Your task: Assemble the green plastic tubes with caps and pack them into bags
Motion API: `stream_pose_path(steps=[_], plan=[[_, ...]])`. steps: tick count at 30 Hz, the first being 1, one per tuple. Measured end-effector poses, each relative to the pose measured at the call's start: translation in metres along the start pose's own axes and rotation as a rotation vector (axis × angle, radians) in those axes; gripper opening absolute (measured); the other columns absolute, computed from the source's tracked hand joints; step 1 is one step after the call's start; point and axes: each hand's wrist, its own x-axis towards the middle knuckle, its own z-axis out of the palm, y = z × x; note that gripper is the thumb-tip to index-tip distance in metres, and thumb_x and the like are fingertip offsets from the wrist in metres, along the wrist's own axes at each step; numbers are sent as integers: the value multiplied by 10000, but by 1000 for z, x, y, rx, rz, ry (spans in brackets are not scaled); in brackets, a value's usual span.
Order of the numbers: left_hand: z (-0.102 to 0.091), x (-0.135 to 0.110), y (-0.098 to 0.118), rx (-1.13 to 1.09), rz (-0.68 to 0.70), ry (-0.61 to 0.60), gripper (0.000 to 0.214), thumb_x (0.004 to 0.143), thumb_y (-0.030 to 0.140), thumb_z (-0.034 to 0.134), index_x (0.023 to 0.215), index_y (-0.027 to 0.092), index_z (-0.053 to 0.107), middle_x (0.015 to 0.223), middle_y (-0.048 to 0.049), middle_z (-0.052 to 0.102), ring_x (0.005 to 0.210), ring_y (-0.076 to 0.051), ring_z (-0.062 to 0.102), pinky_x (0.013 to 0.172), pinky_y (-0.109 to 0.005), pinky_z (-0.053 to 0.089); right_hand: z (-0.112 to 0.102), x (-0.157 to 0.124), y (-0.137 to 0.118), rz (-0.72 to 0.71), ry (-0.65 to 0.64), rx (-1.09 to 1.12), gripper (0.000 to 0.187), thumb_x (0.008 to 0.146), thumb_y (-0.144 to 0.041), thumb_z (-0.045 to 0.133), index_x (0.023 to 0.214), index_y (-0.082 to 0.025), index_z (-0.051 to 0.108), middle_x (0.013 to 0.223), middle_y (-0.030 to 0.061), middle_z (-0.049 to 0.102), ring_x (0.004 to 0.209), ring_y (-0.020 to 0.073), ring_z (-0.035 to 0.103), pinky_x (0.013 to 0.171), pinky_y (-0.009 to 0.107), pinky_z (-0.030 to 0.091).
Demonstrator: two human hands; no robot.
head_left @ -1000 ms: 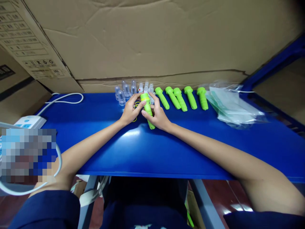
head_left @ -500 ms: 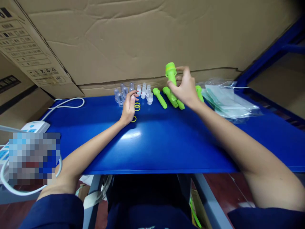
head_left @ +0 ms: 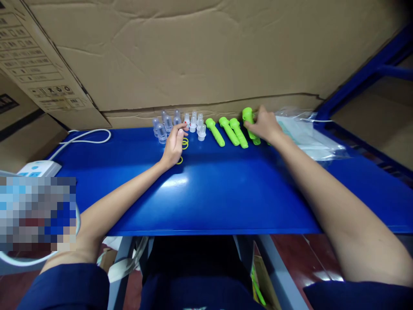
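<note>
Evidently, in the head view, the things are arranged around the yellow rings [head_left: 185,143] on the blue desk [head_left: 209,189]. Well right of the rings, the right hand [head_left: 265,124] pinches a green torch [head_left: 248,116], its thumb along the near side and its fingers largely hidden; this grip leaves the wide head uppermost, presumably to keep the piece steady. Another green piece [head_left: 257,141] shows partly below it, and I cannot tell whether they touch.

Just left of the rings, the left hand [head_left: 173,145] has loosely curled fingers and a gap at the thumb, nothing visible in it; it probably only rests there. Left of and behind the rings stand clear caps [head_left: 167,124]; behind and slightly right, white-based pieces [head_left: 193,123], likely grouped by kind. Right of the rings lie three green torches [head_left: 229,131], heads toward the back, perhaps so that their handles face the person. Far right of the rings lies a clear bag [head_left: 311,140].
</note>
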Motion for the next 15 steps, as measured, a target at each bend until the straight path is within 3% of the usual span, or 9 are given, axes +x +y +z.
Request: stream_pose_path(steps=[4,9,15], plan=[[0,0,-1,40,8,2,495,1069,591,263,1267,236,545,1188,-110,694,1066,-191,678,986,-368,505,5,-1,-4,-67,-60,-81,499,885,-321,648,1311,-70,584,1178,245,715,1065,375,685,824,421,517],[0,2,-8,121,4,27,207,996,356,521,1135,218,587,1095,-100,706,1020,-203,678,948,-374,523,2,-3,-4,-111,-108,-102,432,904,-245,573,1311,-110,625,1243,208,705,1154,361,660,884,427,526],[4,1,-16,215,-82,50,225,818,165,637,1032,227,614,973,-61,717,915,-210,651,918,-418,501,1,-7,-8,-174,-3,-102,372,966,-270,450,1254,-148,652,1244,194,705,1122,353,666,869,448,522]])
